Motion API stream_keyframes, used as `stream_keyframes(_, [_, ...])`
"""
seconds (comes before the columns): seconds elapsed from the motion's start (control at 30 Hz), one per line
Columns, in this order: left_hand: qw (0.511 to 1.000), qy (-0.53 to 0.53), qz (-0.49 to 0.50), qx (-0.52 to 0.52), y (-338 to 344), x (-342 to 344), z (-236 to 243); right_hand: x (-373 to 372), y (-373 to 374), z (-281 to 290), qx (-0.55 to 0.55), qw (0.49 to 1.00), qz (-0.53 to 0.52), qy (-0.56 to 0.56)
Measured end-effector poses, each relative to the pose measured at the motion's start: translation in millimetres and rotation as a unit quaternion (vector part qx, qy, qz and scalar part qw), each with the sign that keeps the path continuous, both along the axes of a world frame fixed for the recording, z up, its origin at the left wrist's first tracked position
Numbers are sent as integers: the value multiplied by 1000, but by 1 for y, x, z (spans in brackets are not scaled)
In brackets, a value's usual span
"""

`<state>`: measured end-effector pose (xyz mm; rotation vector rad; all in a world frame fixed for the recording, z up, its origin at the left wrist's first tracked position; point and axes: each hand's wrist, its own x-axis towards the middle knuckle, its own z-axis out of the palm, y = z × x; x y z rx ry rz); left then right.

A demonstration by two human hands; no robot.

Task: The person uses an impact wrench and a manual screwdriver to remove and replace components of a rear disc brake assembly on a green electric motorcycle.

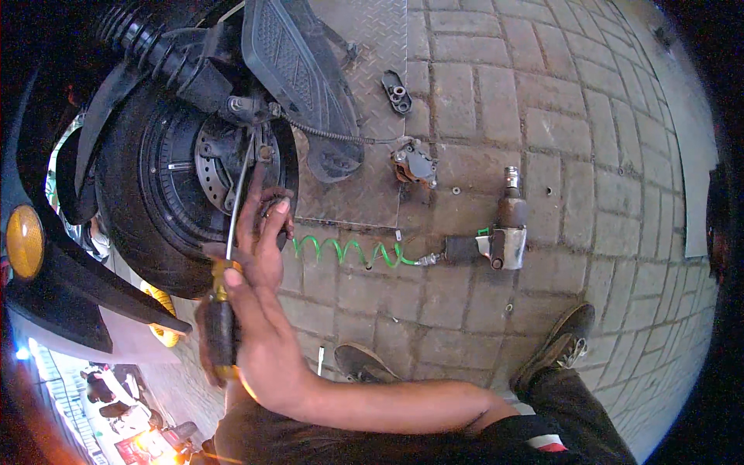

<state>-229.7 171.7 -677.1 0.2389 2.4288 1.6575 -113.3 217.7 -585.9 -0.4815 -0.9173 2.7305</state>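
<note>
Against wheel (pixel 167 186), screwdriver (pixel 225 306) upright in right hand (pixel 260 310) grip

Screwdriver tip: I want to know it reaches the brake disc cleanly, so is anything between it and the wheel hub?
Nothing visible blocks it. The screwdriver shaft runs straight up from the hand to the brake disc; the footrest sits off to the right.

An outdoor roadside repair spot for scooters: a scooter wheel (pixel 167 182) with its brake disc (pixel 221 167) exposed stands on brick paving (pixel 542 116), with an air wrench (pixel 504 232) on a green coiled hose (pixel 349 252) and loose parts (pixel 415 163) lying around.
</note>
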Motion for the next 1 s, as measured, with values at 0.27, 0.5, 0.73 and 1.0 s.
stream_keyframes(0.27, [999, -21, 41, -6, -7, -4, -2, 6, 32, 19, -181, 975, 63, -115])
stream_keyframes(0.5, [997, 2, -65, 42, 9, 0, 13, 22, 149, -27, -511, 819, 255, 51])
stream_keyframes(0.73, [994, -34, -51, 90, 11, 2, -1, 8, 120, 11, -376, 897, 220, -72])
stream_keyframes(1.0, [999, 29, 7, -45, -2, 8, 20, -4, 25, 25, 46, 998, -4, -53])
